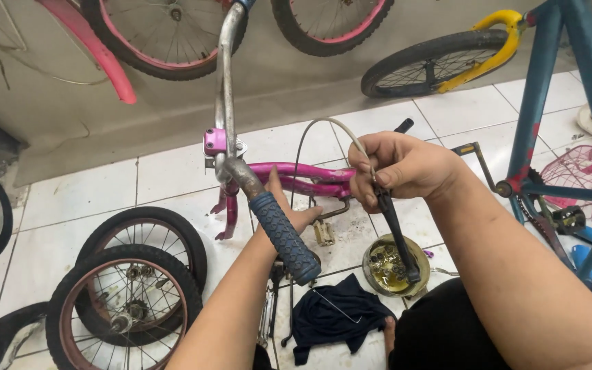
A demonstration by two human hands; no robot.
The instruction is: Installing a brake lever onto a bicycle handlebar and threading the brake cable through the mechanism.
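Note:
A small pink bicycle frame [310, 177] stands in front of me with a chrome handlebar [225, 82] rising up and a blue rubber grip [284, 236] pointing toward me. My right hand [402, 168] is closed on a black brake lever [395, 229] and pinches the end of a grey cable [323, 125] that loops up and over. Behind the blue grip, my left hand [289, 209] is open, its fingers spread close to the frame and partly hidden by the grip.
Two small wheels [128, 291] lie on the white tiled floor at left. A round tin of small parts [385, 267] and a dark cloth [337, 315] lie near my knees. A blue frame [549, 103] stands at right, a yellow-forked wheel [440, 62] behind it.

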